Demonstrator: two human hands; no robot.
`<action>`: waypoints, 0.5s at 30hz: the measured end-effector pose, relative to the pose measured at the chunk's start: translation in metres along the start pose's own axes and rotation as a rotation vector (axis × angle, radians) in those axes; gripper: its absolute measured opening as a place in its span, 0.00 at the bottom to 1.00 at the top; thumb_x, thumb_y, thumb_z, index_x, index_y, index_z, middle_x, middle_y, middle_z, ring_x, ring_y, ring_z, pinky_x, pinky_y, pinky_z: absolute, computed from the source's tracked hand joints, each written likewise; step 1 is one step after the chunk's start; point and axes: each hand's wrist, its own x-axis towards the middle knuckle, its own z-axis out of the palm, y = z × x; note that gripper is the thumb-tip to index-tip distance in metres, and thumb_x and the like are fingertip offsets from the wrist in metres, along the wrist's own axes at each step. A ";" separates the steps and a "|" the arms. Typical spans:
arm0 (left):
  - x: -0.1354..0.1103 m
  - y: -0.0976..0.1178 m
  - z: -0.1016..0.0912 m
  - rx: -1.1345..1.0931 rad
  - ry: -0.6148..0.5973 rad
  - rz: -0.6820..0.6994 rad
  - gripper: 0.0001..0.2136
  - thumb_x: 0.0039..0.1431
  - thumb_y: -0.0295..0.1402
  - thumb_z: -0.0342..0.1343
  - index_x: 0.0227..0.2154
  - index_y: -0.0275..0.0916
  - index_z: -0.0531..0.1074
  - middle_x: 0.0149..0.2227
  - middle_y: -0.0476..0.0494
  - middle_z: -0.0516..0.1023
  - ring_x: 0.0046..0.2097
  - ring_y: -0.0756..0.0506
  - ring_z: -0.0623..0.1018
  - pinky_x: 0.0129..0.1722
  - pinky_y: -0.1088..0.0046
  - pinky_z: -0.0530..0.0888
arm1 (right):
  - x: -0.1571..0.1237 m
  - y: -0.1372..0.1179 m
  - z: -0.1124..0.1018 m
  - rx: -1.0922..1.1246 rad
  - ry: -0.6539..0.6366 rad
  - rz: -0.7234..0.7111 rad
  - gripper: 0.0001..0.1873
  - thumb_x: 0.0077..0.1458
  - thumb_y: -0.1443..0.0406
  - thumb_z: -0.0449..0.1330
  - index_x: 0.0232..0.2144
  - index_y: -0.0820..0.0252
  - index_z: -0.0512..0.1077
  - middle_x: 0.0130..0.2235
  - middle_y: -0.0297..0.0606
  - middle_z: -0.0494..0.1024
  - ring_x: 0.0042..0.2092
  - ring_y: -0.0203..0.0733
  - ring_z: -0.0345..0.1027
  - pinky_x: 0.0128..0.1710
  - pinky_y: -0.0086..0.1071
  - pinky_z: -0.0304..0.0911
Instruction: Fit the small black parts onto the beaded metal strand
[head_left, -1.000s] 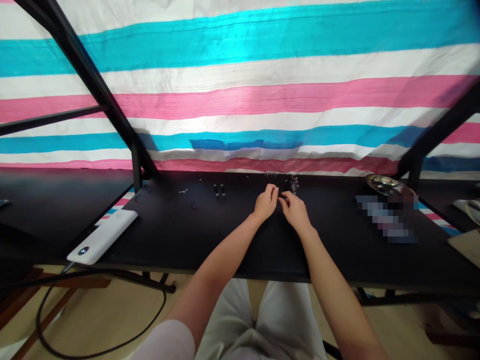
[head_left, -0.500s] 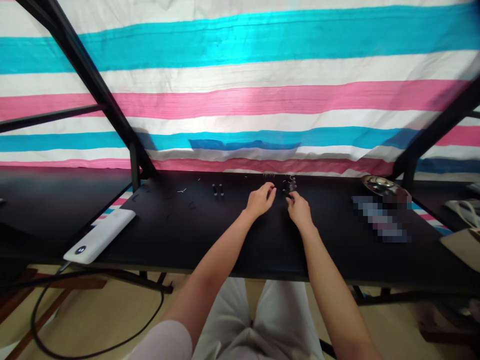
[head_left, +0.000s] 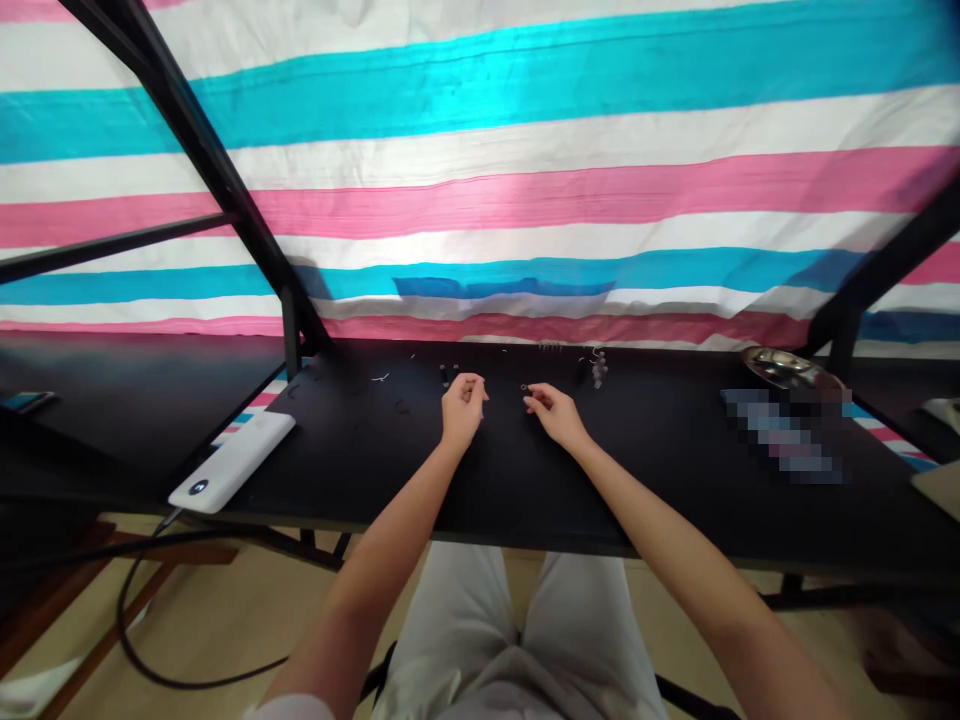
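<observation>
My right hand is closed in a pinch on a small black cylinder, whose pale ring-like end shows beyond the fingertips. To its left, my left hand hovers low over the black table with fingers curled; whatever may be inside them is hidden. Just behind my left hand stand two similar small black cylinders with greyish ends, partly covered by the fingers. Farther right, near the table's back edge, lies a cluster of small grey pieces. A row of tiny pieces sits along that back edge.
A white power bank with a cable lies at the left of the black table. On the right are a shiny metal bowl and a blurred-out object. Thin white scraps lie at the left. Striped sheeting hangs behind.
Both hands have moved left, away from the grey cluster, the right one carrying the small black cylinder. My left hand is now in front of the two cylinders. The view has shifted slightly.
</observation>
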 end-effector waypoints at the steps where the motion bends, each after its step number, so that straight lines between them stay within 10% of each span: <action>1: 0.003 -0.001 0.000 -0.039 0.041 -0.010 0.06 0.50 0.34 0.55 0.27 0.37 0.68 0.20 0.52 0.69 0.14 0.56 0.62 0.14 0.81 0.58 | 0.005 0.001 0.008 0.039 -0.017 0.013 0.15 0.51 0.58 0.54 0.38 0.61 0.69 0.29 0.35 0.72 0.28 0.36 0.68 0.33 0.32 0.64; 15: 0.016 0.000 -0.011 -0.441 0.351 -0.270 0.08 0.41 0.34 0.53 0.25 0.36 0.64 0.15 0.57 0.64 0.11 0.57 0.59 0.12 0.80 0.52 | 0.072 -0.013 0.094 -0.149 -0.050 -0.018 0.08 0.48 0.63 0.57 0.30 0.62 0.71 0.26 0.33 0.70 0.27 0.34 0.62 0.31 0.28 0.58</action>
